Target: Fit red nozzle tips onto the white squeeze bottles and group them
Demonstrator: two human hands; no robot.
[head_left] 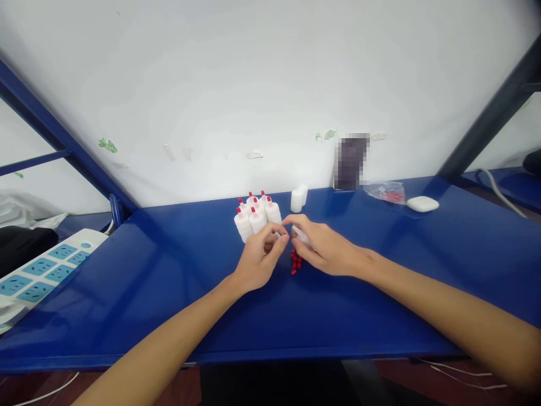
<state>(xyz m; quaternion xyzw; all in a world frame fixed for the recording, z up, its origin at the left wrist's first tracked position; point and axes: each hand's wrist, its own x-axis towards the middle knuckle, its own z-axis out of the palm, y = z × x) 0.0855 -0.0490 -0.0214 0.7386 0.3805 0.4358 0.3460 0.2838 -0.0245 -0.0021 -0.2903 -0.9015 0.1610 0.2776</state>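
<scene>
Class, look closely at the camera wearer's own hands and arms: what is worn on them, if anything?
The left hand and right hand are bare, with no gloves and no rings in view, though some fingers are partly hidden. The left forearm and right forearm show no sleeve, watch or bracelet.

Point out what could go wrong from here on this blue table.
The right hand might brush the loose red pieces close by and scatter them. The left hand, right by the red-tipped bottles, could knock one over. The white item in the right hand might slip.
</scene>
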